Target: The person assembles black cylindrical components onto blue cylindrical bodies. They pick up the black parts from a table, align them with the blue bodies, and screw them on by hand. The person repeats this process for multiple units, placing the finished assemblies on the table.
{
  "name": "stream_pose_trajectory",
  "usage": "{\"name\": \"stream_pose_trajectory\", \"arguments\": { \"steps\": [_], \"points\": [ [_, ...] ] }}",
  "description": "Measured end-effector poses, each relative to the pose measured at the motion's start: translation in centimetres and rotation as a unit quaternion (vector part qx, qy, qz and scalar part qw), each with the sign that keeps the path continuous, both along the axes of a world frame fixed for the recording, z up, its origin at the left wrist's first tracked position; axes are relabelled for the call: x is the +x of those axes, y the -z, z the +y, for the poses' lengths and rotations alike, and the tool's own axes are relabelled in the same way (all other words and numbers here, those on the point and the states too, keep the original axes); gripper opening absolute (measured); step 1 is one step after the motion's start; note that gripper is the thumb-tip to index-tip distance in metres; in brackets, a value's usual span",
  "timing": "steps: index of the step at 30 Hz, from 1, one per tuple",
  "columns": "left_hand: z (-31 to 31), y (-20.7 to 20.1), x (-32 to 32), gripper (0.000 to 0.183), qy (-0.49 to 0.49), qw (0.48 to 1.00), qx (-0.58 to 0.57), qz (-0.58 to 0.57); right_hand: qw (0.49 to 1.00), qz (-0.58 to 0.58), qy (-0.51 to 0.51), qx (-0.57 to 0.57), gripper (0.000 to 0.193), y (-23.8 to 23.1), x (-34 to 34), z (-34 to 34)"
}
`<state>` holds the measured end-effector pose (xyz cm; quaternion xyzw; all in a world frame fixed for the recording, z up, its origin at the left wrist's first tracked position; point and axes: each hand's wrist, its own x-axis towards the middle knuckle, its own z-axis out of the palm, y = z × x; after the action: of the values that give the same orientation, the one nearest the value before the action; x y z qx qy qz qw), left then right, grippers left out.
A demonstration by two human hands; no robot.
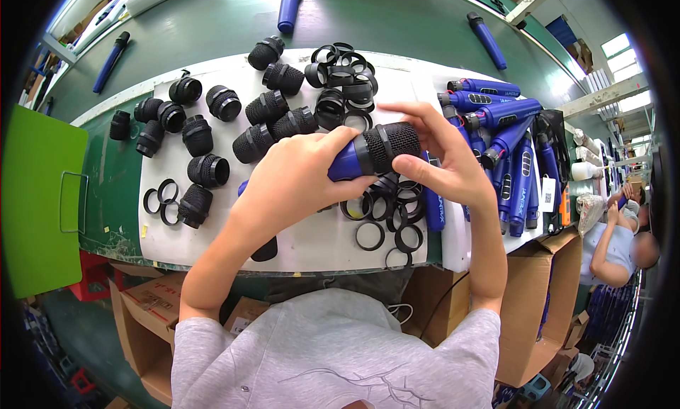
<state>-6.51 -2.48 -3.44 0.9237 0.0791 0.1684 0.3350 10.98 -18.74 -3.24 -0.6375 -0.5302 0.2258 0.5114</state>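
Observation:
My left hand (pixel 301 171) is closed round the blue body of a handheld microphone (pixel 386 145), which lies nearly level above the white sheet, its black mesh head pointing right. At that mesh end is my right hand (pixel 448 157), thumb against the grille and other fingers curved about its far side, index finger raised. Black rings (pixel 341 76) lie heaped just behind the microphone, and more loose rings (pixel 370 235) are scattered below it. Several black grille heads (pixel 266 108) stand or lie to the left. The lower end of the held body is mostly hidden by my left hand.
Blue microphone bodies (pixel 523 175) are piled at the right. Single microphones (pixel 487 40) lie farther back on the green table (pixel 397 26). A bright green panel (pixel 42 203) stands at far left. Open cardboard boxes (pixel 528 310) sit below the near edge; another person (pixel 613 246) is at far right.

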Motion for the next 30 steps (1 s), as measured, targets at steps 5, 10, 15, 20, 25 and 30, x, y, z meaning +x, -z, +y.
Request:
{"name": "stream_pose_trajectory", "arguments": {
  "steps": [5,10,15,20,25,30],
  "points": [
    [0.0,0.2,0.0,0.054,-0.010,1.000,0.006,0.001,0.997,-0.026,0.026,-0.063,0.042,-0.7,-0.6,0.0],
    [0.4,0.3,0.1,0.053,-0.001,1.000,0.022,-0.001,0.995,0.039,0.027,-0.090,0.040,-0.5,-0.4,0.0],
    [1.6,-1.5,-0.4,0.047,0.087,0.982,-0.145,0.078,0.995,0.074,-0.043,0.048,0.044,-0.7,-0.6,-0.2],
    [0.2,-1.8,-0.7,0.044,0.144,0.958,-0.228,0.092,0.983,0.066,-0.074,0.155,0.064,-1.0,-0.8,0.2],
    [-1.1,-3.0,-1.2,0.042,0.198,0.895,-0.369,0.157,0.934,0.296,-0.144,0.137,0.057,-3.7,-3.3,0.8],
    [-0.5,-4.6,-0.5,0.031,0.370,0.681,-0.606,0.178,0.901,0.314,-0.227,0.195,0.049,-9.5,-3.5,2.0]
  ]
}}
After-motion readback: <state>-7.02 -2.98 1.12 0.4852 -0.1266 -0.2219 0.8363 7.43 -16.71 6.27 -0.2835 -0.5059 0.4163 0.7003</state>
